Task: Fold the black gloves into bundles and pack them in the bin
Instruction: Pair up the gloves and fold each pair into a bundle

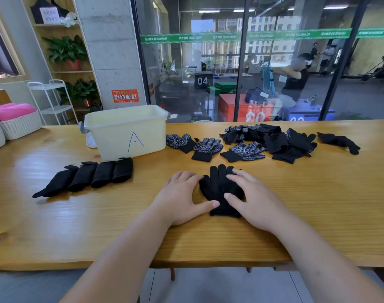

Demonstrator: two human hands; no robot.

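Observation:
A black glove [217, 184] lies flat on the wooden table [317, 204] in front of me, fingers pointing away. My left hand [182, 197] rests flat at its left edge, thumb on the cuff end. My right hand [252, 197] presses on its right side, thumb on the palm area. Neither hand grips it. A row of several folded black bundles [92, 177] lies to the left, in front of the pale yellow bin [129, 132] marked "A". Loose black gloves with white dots [252, 143] are scattered at the back right.
White woven baskets with pink cloth [14, 121] stand at the far left of the table. A glass wall runs behind the table. The table's front edge is close below my forearms.

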